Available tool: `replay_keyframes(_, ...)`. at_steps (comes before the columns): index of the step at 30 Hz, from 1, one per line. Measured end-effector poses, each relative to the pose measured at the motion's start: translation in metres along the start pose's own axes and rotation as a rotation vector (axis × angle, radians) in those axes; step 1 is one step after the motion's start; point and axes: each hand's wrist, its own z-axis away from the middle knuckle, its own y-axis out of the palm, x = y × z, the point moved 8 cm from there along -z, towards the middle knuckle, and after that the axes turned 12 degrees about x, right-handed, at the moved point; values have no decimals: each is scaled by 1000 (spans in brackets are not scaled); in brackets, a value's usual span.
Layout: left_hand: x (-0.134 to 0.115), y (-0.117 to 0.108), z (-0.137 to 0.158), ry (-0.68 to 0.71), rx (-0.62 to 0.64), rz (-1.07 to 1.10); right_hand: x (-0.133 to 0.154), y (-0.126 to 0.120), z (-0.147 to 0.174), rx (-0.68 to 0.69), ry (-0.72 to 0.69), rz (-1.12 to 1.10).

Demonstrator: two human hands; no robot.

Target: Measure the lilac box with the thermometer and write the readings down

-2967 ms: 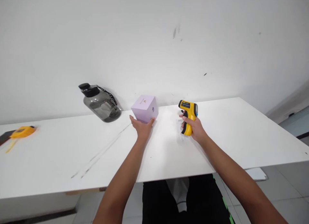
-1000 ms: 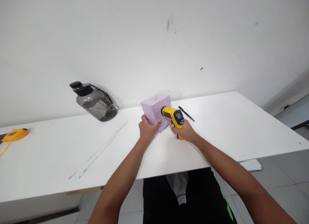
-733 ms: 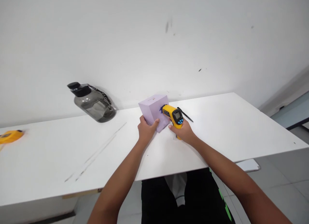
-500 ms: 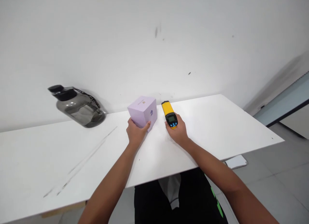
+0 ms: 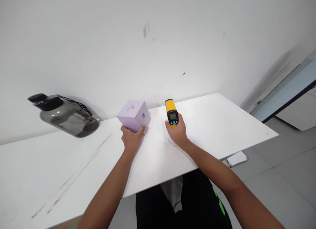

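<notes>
My left hand (image 5: 132, 138) is closed round the near lower part of a lilac cardboard box (image 5: 135, 115), its thumb on the right face. The box stands on the white table, with a small gold mark on top and a dark print on its side. In my right hand (image 5: 178, 131) is a yellow and black infrared thermometer (image 5: 172, 112), gripped by its handle. Its small grey screen and blue buttons face me, and its front end points toward the wall. The handle is mostly hidden by my fingers.
A dark see-through water bottle (image 5: 69, 115) with a black lid and strap stands at the left by the wall (image 5: 197, 41). The white table (image 5: 222, 123) bears dark streaks at the left. Beyond its right edge, a white flat object (image 5: 237, 158) sits lower down.
The view has turned slightly to the right, so box and bottle appear further left. My right hand has lifted the thermometer slightly. Both hands keep their hold.
</notes>
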Motion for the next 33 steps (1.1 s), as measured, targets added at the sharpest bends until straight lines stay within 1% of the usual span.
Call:
replay_keyframes(3, 0, 0, 0, 10, -1, 16, 2, 1, 1, 4, -11, 15)
replay_keyframes(9, 4, 0, -3, 25, 1, 54, -1, 2, 1, 60, 93, -32)
replay_keyframes(16, 1, 0, -1, 26, 0, 39, -2, 1, -2, 62, 79, -46)
replay_keyframes(24, 2, 2, -3, 39, -4, 37, -1, 0, -2, 45, 1, 3)
replay_keyframes(33, 3, 2, -2, 38, -9, 37, 2, 2, 2, 69, 56, -28)
